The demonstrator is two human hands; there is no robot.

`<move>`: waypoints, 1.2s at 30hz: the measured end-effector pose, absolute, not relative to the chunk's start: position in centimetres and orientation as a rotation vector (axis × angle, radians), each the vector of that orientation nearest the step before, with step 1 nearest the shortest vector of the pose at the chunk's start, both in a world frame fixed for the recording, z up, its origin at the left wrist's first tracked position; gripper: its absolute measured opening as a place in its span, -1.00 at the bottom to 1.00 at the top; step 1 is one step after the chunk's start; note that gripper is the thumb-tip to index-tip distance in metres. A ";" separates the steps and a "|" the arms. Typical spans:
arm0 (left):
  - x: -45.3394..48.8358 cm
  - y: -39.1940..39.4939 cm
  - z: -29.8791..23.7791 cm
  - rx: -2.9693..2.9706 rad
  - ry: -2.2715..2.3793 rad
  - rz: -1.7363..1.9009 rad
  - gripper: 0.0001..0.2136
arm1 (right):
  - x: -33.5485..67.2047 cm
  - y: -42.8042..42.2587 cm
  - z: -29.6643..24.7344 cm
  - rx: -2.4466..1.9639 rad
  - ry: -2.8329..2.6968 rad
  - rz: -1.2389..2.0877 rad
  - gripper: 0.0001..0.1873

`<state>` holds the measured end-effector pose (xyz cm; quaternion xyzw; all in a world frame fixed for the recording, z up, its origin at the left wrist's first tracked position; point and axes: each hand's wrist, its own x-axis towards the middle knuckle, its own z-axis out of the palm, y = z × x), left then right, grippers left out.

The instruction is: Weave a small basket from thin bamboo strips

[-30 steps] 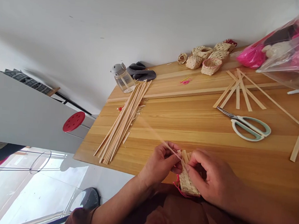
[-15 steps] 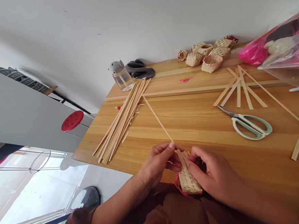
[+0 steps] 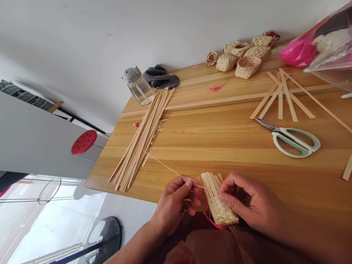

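My right hand point(image 3: 248, 201) grips a half-woven bamboo basket piece point(image 3: 217, 201), whose loose strip ends fan out at its upper left. My left hand point(image 3: 173, 204) sits just left of the piece, pinching a long thin bamboo strip point(image 3: 173, 171) between thumb and fingers. That strip runs from the weave out to the left, its far end over the table near a pile of bamboo strips point(image 3: 139, 145). A pink cord point(image 3: 213, 223) trails from the lower edge of the weave. Part of the piece is hidden behind my fingers.
The wooden table point(image 3: 217, 151) holds green-handled scissors point(image 3: 292, 140), crossed bamboo strips point(image 3: 284, 95), several small woven baskets point(image 3: 244, 56), a glass jar point(image 3: 138, 85), a grey cloth point(image 3: 161, 78) and a plastic bag with pink contents point(image 3: 329, 42). A red stool point(image 3: 84, 141) stands beyond the table's left edge.
The thin strip has swung from pointing up the table to pointing left, and my left hand has moved left with it. The woven piece has turned, its loose ends now showing more.
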<state>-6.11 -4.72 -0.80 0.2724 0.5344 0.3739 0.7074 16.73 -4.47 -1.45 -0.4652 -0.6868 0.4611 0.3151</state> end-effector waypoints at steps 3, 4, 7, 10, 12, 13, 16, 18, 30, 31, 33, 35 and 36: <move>-7.1 -5.6 -0.3 0.619 1.181 0.709 -0.67 | 16.7 -4.4 -1.3 -1.217 -1.811 1.193 -0.87; -7.4 -6.0 0.2 0.647 1.168 0.626 -0.67 | 16.7 -4.4 -1.3 -1.220 -1.811 1.201 -0.87; -8.0 -6.8 2.5 0.825 1.071 0.385 -0.63 | 16.9 -4.4 -1.4 -1.256 -1.804 1.232 -0.85; -7.5 -6.7 4.5 1.154 1.144 0.585 -0.79 | 17.0 -4.4 -1.5 -1.254 -1.812 1.237 -0.83; -6.7 -6.0 4.7 1.581 1.258 0.773 -0.91 | 16.9 -4.4 -1.5 -1.241 -1.823 1.233 -0.83; -6.2 -5.5 4.5 1.718 1.309 0.785 -0.90 | 16.8 -4.4 -1.4 -1.241 -1.826 1.229 -0.83; -5.0 -4.4 2.9 1.813 1.373 0.652 -0.92 | 16.8 -4.5 -1.5 -1.246 -1.847 1.218 -0.86; -4.6 -4.2 2.1 1.742 1.402 0.607 -0.90 | 17.0 -4.7 -1.4 -1.252 -1.861 1.218 -0.79; -4.8 -4.5 3.1 1.839 1.298 0.568 -0.86 | 17.1 -4.8 0.2 -1.249 -1.996 1.168 -0.83; -4.7 -4.2 3.0 1.876 1.322 0.599 -0.80 | 17.1 -4.7 0.2 -1.260 -1.987 1.174 -0.82; -4.5 -3.3 2.8 1.921 1.399 0.607 -0.68 | 17.0 -4.7 0.2 -1.265 -1.979 1.195 -0.81; -4.2 -2.3 2.7 1.950 1.450 0.521 -0.70 | 17.1 -4.6 0.2 -1.245 -1.968 1.216 -0.84; -4.0 -1.8 2.7 1.961 1.456 0.472 -0.76 | 17.1 -4.6 0.2 -1.226 -1.955 1.226 -0.85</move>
